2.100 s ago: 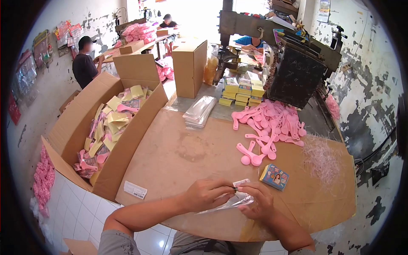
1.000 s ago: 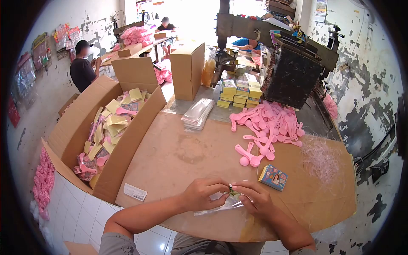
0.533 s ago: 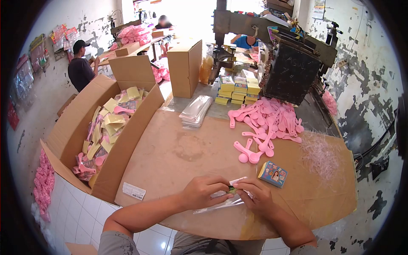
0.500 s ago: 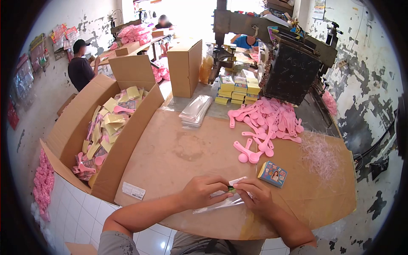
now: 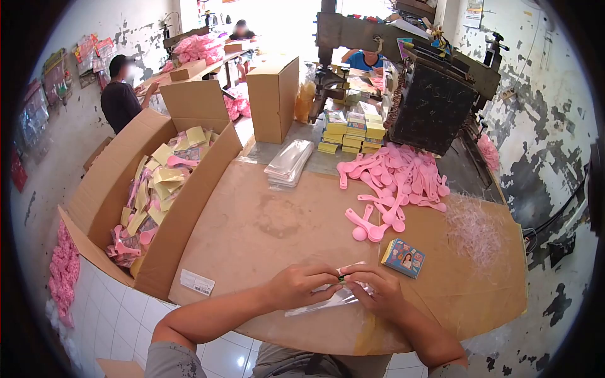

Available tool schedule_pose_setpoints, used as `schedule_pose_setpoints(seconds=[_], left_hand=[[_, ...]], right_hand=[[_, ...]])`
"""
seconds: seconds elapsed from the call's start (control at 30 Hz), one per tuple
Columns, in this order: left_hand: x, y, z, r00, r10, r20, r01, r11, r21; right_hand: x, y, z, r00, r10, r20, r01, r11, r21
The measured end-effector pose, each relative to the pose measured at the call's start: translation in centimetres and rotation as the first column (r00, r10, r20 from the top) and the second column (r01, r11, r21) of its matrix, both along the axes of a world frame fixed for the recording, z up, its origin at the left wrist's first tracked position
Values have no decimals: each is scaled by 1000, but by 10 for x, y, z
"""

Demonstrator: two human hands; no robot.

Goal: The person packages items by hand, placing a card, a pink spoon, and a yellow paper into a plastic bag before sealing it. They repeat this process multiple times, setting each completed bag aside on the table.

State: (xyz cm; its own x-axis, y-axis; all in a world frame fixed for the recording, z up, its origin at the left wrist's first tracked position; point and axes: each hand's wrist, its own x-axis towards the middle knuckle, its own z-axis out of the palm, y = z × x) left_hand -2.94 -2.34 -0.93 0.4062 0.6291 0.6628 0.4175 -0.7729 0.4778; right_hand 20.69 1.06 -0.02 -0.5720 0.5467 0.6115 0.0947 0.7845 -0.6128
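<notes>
At the near edge of the table, my left hand (image 5: 307, 283) and my right hand (image 5: 376, 288) meet with fingertips pinched together. Between them is a small green and dark thing (image 5: 341, 278), mostly hidden by the fingers, too small to name. Under both hands lies a clear plastic bag (image 5: 315, 307). A small blue and yellow printed box (image 5: 403, 257) sits just right of my right hand. Farther off is a heap of pink measuring spoons (image 5: 403, 176), with a few loose ones at its near side.
A big open carton (image 5: 192, 220) of packed pink spoons and yellow cards stands at left. Clear bags (image 5: 289, 165) are stacked mid-table, with box stacks (image 5: 355, 129) behind. Plastic shreds (image 5: 476, 230) and a black machine (image 5: 435, 104) are at right. Other people work beyond.
My hands stay in nearly the same place, with the fingers shifting slightly around the small green thing. The person at the far left has turned a little.
</notes>
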Motion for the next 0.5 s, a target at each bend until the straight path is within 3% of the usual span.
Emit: schedule_pose_setpoints(seconds=[0.5], left_hand=[[1, 1, 5, 1000, 6, -24, -5, 1000, 7]], right_hand=[[6, 2, -7, 999, -36, 8, 35, 993, 115]])
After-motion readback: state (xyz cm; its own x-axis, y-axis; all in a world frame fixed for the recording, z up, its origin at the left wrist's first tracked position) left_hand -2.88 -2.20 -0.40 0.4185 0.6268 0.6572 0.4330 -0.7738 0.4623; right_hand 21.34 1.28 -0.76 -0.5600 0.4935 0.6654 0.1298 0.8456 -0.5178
